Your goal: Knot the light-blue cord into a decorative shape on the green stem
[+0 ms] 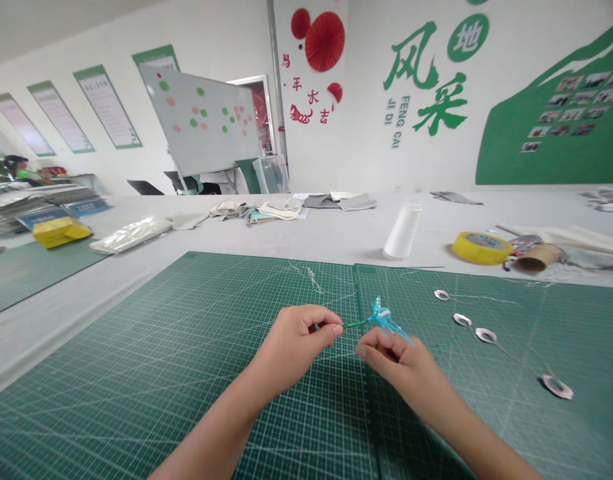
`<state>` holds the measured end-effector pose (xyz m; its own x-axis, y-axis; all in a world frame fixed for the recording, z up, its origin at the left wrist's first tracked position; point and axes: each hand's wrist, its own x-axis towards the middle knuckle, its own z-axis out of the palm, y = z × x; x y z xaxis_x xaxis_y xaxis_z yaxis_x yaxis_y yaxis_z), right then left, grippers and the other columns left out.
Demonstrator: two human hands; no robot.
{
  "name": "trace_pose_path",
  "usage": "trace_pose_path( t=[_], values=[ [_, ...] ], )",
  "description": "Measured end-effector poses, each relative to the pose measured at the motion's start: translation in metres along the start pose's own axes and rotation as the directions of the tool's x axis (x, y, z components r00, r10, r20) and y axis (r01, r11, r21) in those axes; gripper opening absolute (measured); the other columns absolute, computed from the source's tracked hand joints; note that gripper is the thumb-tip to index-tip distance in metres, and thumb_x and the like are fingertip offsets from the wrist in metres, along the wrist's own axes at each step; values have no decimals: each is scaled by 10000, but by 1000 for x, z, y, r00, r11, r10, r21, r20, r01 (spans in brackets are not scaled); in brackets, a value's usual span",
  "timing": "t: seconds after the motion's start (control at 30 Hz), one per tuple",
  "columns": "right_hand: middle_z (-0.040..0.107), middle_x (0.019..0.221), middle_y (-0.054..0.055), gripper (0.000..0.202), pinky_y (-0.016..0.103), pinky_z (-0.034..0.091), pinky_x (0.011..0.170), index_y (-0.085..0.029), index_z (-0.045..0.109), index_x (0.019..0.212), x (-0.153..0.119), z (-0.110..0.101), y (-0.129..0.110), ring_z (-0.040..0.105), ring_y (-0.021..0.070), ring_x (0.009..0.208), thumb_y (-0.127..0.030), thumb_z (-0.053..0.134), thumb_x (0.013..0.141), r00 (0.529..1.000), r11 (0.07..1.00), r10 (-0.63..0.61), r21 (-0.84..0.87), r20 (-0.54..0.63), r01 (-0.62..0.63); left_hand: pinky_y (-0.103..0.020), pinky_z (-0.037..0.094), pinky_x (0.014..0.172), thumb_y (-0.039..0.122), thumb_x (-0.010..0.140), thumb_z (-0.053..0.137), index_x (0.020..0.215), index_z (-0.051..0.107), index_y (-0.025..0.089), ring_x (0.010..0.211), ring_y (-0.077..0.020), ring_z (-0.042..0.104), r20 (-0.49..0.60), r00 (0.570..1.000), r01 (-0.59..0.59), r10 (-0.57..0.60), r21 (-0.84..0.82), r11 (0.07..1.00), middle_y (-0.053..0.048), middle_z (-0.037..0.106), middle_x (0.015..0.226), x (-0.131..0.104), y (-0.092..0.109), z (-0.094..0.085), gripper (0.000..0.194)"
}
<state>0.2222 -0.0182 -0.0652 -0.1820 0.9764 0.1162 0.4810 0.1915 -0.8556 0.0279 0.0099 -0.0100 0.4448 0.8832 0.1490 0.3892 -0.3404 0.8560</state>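
A small blue craft flower (380, 312) with a whitish, bead-like centre sits on a thin green stem (356, 324). Between thumb and fingertips, my left hand (301, 340) pinches the free end of that stem. My right hand (399, 357) is just below and right of the flower, its fingers curled with thumb and forefinger together. Whatever those fingertips hold, if anything, is too small to make out. Loose blue strands (400, 331) hang from the flower over the back of the right fingers. Both hands are above the green cutting mat (211, 333).
Several pale oval loops with wire tails, one a pink-white loop (556, 387), lie right. Behind the mat stand a white thread cone (403, 232) and a yellow tape roll (481, 247). Fabric pieces (281, 209) lie farther back; a yellow packet (61, 232) is left.
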Motion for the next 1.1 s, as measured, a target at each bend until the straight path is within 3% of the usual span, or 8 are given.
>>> trace_pose_path(
  t=[0.27,0.37,0.6,0.83,0.97,1.1],
  values=[
    [482,611,-30,257,262,316,549,-184,635,717,3,-7,3,395,136,580,-421,597,810,997,965,73,255,-14,-67,-208,369,595,198,856,572,776,698,169,639,-99,510,142,987,-67,71,-35,997,29,586,669,-4,7,-2,152],
    [490,596,-30,269,257,310,534,-176,646,688,6,-8,6,391,127,560,-427,636,786,993,939,115,324,15,-113,-200,378,607,194,856,589,809,716,169,651,-94,529,230,968,-103,104,-18,995,29,599,685,-6,8,-2,137],
    [563,658,-17,228,259,370,604,-178,670,730,7,-14,8,466,132,624,-397,658,790,996,918,78,387,42,-88,-185,402,670,160,853,606,822,729,145,709,-93,581,381,908,-204,173,45,978,18,645,730,-8,7,0,127],
    [571,678,-12,223,264,380,629,-182,660,735,4,-24,-1,487,144,661,-386,624,814,998,960,40,277,47,-52,-184,403,673,175,859,599,839,725,172,730,-95,605,421,890,-250,176,129,960,25,678,763,-9,3,0,128],
    [544,654,-13,245,271,359,576,-194,646,745,0,-28,-8,469,149,619,-404,570,849,1000,991,-19,133,1,19,-206,405,679,188,861,576,819,725,201,751,-115,609,381,914,-246,142,238,940,27,690,775,-8,2,0,156],
    [505,605,-24,245,267,327,522,-212,654,748,-10,-27,-25,432,140,548,-350,518,897,986,983,-152,-116,-71,143,-230,405,670,201,865,542,809,727,226,735,-136,602,311,945,-208,98,344,916,25,695,765,-7,2,0,195]
  ],
)
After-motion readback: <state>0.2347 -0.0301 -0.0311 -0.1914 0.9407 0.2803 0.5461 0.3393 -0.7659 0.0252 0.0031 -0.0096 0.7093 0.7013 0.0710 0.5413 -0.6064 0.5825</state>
